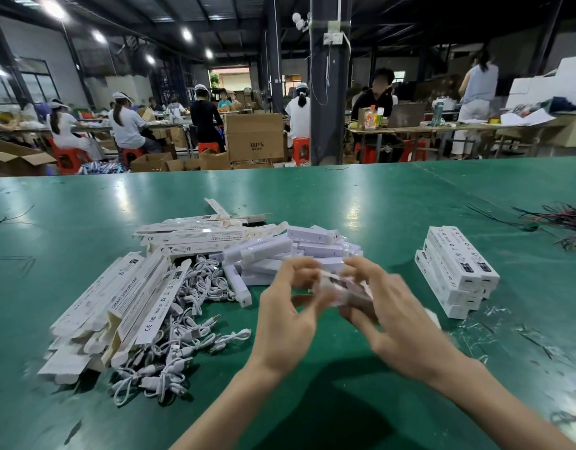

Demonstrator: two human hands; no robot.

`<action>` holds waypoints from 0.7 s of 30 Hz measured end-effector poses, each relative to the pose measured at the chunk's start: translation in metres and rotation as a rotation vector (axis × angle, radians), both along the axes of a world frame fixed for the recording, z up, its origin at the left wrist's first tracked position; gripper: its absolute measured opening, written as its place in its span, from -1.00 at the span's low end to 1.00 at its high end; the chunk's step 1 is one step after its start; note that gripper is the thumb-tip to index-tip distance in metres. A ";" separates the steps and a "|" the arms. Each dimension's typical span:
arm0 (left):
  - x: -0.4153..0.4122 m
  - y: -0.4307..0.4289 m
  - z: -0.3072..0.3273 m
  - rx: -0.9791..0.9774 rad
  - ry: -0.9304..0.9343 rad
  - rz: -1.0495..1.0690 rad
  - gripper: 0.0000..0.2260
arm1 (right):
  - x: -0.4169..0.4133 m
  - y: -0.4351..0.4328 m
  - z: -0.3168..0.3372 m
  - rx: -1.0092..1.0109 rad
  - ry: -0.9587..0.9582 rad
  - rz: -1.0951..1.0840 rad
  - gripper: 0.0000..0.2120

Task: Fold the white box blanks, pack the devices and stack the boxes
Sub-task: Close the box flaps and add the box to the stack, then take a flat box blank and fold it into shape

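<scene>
Both hands are pinching one white box [340,289] just above the table: left hand [289,319] at its left end, right hand [400,319] curled round the right. It's blurry, but the long axis seems to run left-right. The stack of packed boxes [458,271] sits right, nearer the right hand. Shiny green table [345,196], busy workshop behind.

Left hand [286,319], right hand [400,323], close together, pinching blurred box [338,289]

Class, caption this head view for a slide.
Left hand and right hand hold a blurred box over the green table, amid box blanks, devices and stacked boxes.
</scene>
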State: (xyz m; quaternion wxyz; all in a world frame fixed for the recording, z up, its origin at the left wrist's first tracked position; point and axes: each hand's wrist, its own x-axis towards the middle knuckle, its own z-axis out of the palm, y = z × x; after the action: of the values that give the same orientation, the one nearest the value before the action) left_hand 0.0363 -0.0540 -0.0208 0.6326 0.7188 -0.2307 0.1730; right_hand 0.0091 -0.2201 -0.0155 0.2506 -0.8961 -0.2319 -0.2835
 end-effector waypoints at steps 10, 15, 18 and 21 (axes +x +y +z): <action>0.037 0.025 -0.002 -0.645 0.843 -0.025 -0.83 | 0.005 -0.001 0.000 0.712 0.040 0.100 -0.17; 0.031 0.005 -0.024 -0.345 0.825 -0.069 -0.76 | 0.004 0.003 -0.001 0.751 0.076 0.304 -0.35; 0.026 0.000 -0.025 -0.262 0.795 -0.149 -0.77 | 0.002 0.003 -0.003 0.736 0.043 0.321 -0.30; 0.022 -0.002 -0.023 -0.155 0.721 -0.190 -0.83 | 0.000 0.005 -0.004 0.647 0.027 0.294 -0.24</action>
State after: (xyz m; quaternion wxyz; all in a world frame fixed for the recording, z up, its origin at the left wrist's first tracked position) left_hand 0.0582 -0.0560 -0.0439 0.7387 0.6591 -0.0450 -0.1336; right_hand 0.0089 -0.2146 -0.0198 0.5626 -0.7312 -0.2532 -0.2910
